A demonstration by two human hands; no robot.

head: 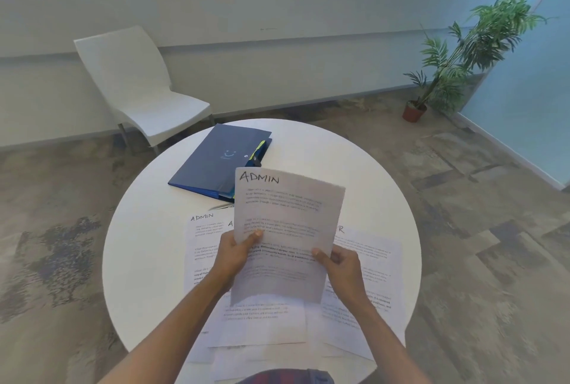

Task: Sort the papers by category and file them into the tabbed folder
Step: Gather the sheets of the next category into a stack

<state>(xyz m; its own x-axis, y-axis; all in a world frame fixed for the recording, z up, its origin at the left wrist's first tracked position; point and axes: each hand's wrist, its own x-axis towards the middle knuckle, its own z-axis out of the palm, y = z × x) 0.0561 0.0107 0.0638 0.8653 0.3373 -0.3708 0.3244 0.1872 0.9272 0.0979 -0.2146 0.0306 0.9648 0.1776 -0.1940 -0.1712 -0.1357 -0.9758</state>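
I hold a printed sheet headed "ADMIN" upright above the round white table. My left hand pinches its left edge and my right hand grips its right edge. Under it several printed sheets lie spread on the table. One at the left also reads "ADMIN"; another at the right has its heading mostly hidden. A closed dark blue tabbed folder lies at the far side of the table, with coloured tabs showing at its right edge.
A white chair stands beyond the table on the left, against the wall under the window. A potted plant stands on the floor at the back right, beside a blue partition. Patterned carpet surrounds the table.
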